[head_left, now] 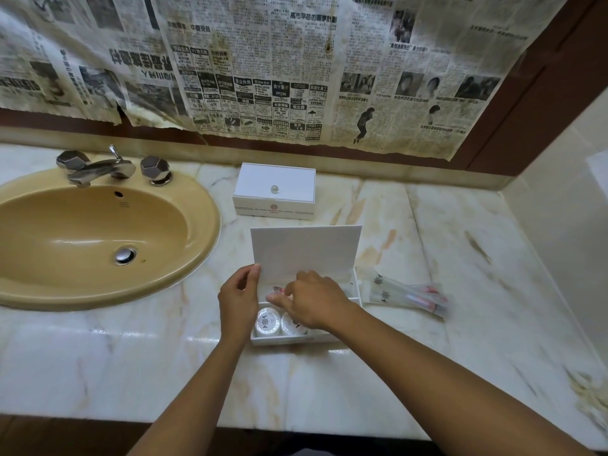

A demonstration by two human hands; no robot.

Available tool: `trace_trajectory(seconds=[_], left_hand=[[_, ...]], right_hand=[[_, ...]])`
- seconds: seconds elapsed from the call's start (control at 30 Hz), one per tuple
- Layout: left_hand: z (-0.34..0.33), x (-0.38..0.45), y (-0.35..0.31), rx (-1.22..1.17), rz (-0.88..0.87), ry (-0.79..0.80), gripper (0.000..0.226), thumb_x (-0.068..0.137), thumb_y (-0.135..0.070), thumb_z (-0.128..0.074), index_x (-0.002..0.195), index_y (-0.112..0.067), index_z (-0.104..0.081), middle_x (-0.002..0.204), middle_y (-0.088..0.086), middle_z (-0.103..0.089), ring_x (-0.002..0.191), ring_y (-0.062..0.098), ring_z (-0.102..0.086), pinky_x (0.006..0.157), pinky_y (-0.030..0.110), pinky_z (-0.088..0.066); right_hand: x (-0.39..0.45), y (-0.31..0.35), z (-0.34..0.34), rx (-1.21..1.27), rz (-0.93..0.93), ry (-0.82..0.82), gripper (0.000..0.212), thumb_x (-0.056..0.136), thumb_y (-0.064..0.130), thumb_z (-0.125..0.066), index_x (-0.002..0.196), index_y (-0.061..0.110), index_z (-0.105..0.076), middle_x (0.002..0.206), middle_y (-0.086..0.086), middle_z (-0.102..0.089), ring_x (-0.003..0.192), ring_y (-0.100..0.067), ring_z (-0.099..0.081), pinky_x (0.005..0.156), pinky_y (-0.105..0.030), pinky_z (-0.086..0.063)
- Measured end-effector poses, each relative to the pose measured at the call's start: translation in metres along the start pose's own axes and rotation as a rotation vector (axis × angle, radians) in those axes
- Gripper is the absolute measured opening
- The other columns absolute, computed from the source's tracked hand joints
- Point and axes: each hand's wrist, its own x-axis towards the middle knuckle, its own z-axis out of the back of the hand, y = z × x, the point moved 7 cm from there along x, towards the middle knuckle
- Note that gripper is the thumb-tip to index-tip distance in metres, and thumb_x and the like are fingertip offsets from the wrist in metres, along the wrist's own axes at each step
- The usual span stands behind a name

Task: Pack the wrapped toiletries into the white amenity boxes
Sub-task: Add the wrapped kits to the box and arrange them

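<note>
— What does the open box (357, 301) on the surface (460, 241) hold?
— Two round wrapped soaps (268, 321) in front. The right hand (312, 302) pinches a wrapped toiletry (275, 296) inside; the left hand (238, 299) grips the raised lid (304, 251).
— Others?
— A closed box (274, 192) behind; wrapped packets (406, 294) beside.

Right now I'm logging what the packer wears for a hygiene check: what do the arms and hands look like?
Both forearms are bare as far as the frame shows: no sleeves, no gloves. The left hand and right hand show no rings, watch or bracelet on the sides visible. The fingers are uncovered, without visible markings.
</note>
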Motion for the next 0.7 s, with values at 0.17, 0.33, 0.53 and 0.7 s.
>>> trace_trajectory(seconds=[0.17, 0.33, 0.53, 0.7], left_hand=[[0.0, 0.001, 0.002, 0.014, 0.0, 0.001, 0.015, 0.097, -0.023, -0.057, 0.096, -0.017, -0.071, 0.09, -0.013, -0.07, 0.08, -0.011, -0.062, 0.069, 0.002, -0.043], [0.0, -0.001, -0.001, 0.002, -0.001, 0.004, 0.014, 0.097, -0.021, -0.057, 0.094, -0.018, -0.07, 0.089, -0.014, -0.069, 0.078, -0.012, -0.061, 0.068, 0.002, -0.043], [-0.001, -0.001, 0.0, -0.006, 0.021, 0.003, 0.014, 0.097, -0.022, -0.057, 0.094, -0.017, -0.07, 0.089, -0.013, -0.069, 0.078, -0.014, -0.061, 0.069, 0.002, -0.043], [-0.001, -0.001, 0.0, -0.001, 0.016, -0.001, 0.014, 0.097, -0.021, -0.056, 0.098, -0.016, -0.07, 0.091, -0.009, -0.068, 0.079, -0.017, -0.059, 0.071, 0.002, -0.044]], right_hand=[[-0.006, -0.003, -0.014, 0.093, 0.005, 0.096, 0.063, 0.095, 0.064, -0.028, 0.135, 0.022, -0.051, 0.13, -0.008, -0.05, 0.121, -0.025, -0.044, 0.095, -0.04, -0.039], [-0.004, -0.01, -0.008, 0.153, -0.007, 0.032, 0.063, 0.093, 0.065, -0.03, 0.106, 0.017, -0.069, 0.107, -0.006, -0.06, 0.102, -0.024, -0.055, 0.079, -0.036, -0.044], [-0.018, -0.049, 0.055, 0.374, -0.049, -0.466, 0.028, 0.091, 0.037, -0.057, 0.077, 0.017, -0.069, 0.071, 0.004, -0.063, 0.069, -0.016, -0.058, 0.063, -0.025, -0.042], [-0.042, -0.109, 0.084, 0.58, -0.264, -0.755, 0.025, 0.088, 0.021, -0.057, 0.069, 0.007, -0.065, 0.064, -0.004, -0.065, 0.063, -0.02, -0.06, 0.058, -0.03, -0.047]])
